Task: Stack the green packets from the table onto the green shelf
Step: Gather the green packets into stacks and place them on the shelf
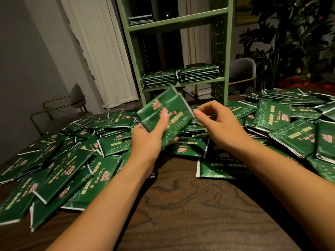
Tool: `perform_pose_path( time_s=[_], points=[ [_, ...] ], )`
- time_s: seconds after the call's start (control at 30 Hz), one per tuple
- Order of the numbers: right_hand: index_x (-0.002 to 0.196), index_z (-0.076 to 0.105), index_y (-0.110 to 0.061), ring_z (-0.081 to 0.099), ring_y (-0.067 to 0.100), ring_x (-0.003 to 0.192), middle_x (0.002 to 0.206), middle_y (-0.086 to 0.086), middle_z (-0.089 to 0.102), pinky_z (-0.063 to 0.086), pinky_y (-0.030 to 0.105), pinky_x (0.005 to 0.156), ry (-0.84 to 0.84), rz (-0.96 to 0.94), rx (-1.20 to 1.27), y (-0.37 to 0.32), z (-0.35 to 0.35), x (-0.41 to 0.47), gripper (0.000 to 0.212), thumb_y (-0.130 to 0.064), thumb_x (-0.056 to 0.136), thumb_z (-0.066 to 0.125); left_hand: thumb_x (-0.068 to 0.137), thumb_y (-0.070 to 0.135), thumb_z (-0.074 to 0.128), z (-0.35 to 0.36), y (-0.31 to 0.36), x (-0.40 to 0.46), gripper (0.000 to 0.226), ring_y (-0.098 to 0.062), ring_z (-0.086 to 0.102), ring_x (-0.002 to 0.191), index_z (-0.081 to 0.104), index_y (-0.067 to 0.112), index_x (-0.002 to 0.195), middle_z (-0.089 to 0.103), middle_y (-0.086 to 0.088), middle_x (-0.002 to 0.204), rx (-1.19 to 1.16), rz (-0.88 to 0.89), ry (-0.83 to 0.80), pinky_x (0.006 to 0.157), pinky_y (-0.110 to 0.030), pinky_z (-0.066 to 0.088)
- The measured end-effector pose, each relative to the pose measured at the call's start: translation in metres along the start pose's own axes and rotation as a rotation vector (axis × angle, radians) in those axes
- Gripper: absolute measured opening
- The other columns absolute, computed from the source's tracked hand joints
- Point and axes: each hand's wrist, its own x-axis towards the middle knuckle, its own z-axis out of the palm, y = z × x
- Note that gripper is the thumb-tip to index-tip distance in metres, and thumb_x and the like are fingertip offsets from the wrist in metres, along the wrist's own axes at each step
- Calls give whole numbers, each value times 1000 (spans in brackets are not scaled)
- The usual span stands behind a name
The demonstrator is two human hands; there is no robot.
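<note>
A person's two bare forearms reach forward over a dark wood-grain table (181, 205) that is heaped left, right and far side with flat green packets (68, 169) printed in red and pale lettering. The left hand (146, 136) is raised above the heap and grips a small bundle of green packets (166, 113), thumb lying across the printed face and fingers curled underneath; the bundle is tilted, its far end pointing up and away toward the shelf. The right hand (215, 120) hovers just beside the bundle's right edge, thumb and forefinger drawn close together; whether they touch the bundle or hold anything cannot be told. Beyond the hands, at the table's far edge, stands a pale green shelf unit (220, 51) with perforated side panels. Its lower shelf carries two neat stacks of packets (181, 77) side by side, and a smaller stack (140, 19) lies on a higher shelf at the left. Behind are white curtains (101, 51), a grey chair (243, 69) with a brass-coloured frame, and a leafy plant (299, 42) at the right.
</note>
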Motion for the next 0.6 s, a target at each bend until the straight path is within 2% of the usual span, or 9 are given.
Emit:
perform_pose_path(
  time_s=[0.07,0.13,0.2,0.27,0.3,0.37,0.43,0.5,0.6],
  points=[
    [104,63,-21,58,13,92,102,-6,61,47,29,77,38,-102,-231,5,-4,0,20,-39,96,62,94,24,70,-7,5,7,11,-20,76,78,70,13,97,79,-6,90,19,29,125,66,-36,64],
    [105,64,-24,54,11,100,106,-6,57,42,28,83,-58,-164,-403,8,-5,-2,21,-40,91,67,95,28,69,-17,7,15,17,-20,76,77,68,11,99,78,-6,90,-3,36,218,64,-36,64],
    [110,63,-28,48,12,112,115,-5,52,42,32,93,-221,-179,-547,9,0,-5,34,-48,83,71,89,44,73,-23,8,20,41,-28,76,85,67,8,107,77,-13,98,-11,33,300,73,-44,64],
    [118,61,-31,41,14,120,123,-6,48,42,36,99,-349,-179,-632,8,5,-8,49,-55,78,72,71,63,74,-27,7,23,69,-35,74,94,66,8,113,74,-17,106,17,36,342,84,-55,60],
    [124,59,-30,40,14,121,125,-6,47,42,38,102,-387,-183,-634,6,7,-10,56,-57,77,73,66,66,73,-28,6,24,73,-35,73,94,67,10,112,75,-16,105,28,40,346,86,-57,58],
    [133,54,-29,39,14,124,128,-7,46,42,40,105,-425,-194,-607,2,10,-14,67,-60,77,72,65,70,71,-27,5,24,74,-36,73,93,67,10,109,75,-16,102,65,14,343,90,-58,56],
    [138,51,-28,38,13,126,133,-7,46,41,40,107,-437,-241,-612,-2,15,-18,71,-64,80,69,77,67,68,-27,9,21,60,-34,69,90,63,11,99,71,-17,97,99,-2,346,90,-48,54],
    [141,48,-29,37,13,130,138,-7,45,39,39,109,-451,-306,-633,-10,24,-24,72,-66,82,65,92,58,61,-29,8,23,41,-23,60,84,54,18,88,63,-6,92,151,-15,384,76,-34,46],
    [146,41,-29,34,14,135,144,-5,40,36,37,112,-500,-355,-636,-19,41,-33,76,-67,84,62,96,55,56,-34,9,25,40,-22,61,87,58,16,96,64,-1,93,194,-39,422,68,-33,42]
  ],
)
